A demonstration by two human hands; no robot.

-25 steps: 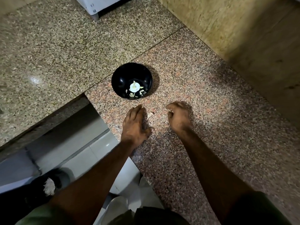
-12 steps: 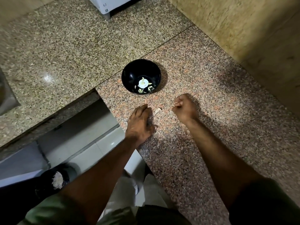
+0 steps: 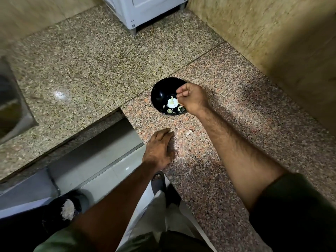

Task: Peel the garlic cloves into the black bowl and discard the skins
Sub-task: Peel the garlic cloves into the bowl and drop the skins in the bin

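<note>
The black bowl (image 3: 159, 91) stands on the pink granite counter (image 3: 236, 110) and holds a white garlic piece (image 3: 171, 102) and several small pale cloves (image 3: 169, 111). My right hand (image 3: 192, 100) hovers over the bowl's right side, fingers pinched together on a small pale garlic bit that barely shows at the fingertips. My left hand (image 3: 160, 150) lies palm down on the counter near its front left edge, fingers flat, holding nothing I can see. A loose garlic skin (image 3: 188, 132) lies on the counter between my hands.
A white appliance (image 3: 145, 11) stands at the back. A steel sink (image 3: 11, 106) sits at the far left. A tan wall (image 3: 272, 42) bounds the right. Below the counter's cut-out are the floor, my sandalled foot (image 3: 159, 180) and a dark bin holding white scraps (image 3: 67, 211).
My right hand lifted off the counter with its pinched bit and moved forward over the bowl. My left hand stayed flat on the counter. The camera view shifted.
</note>
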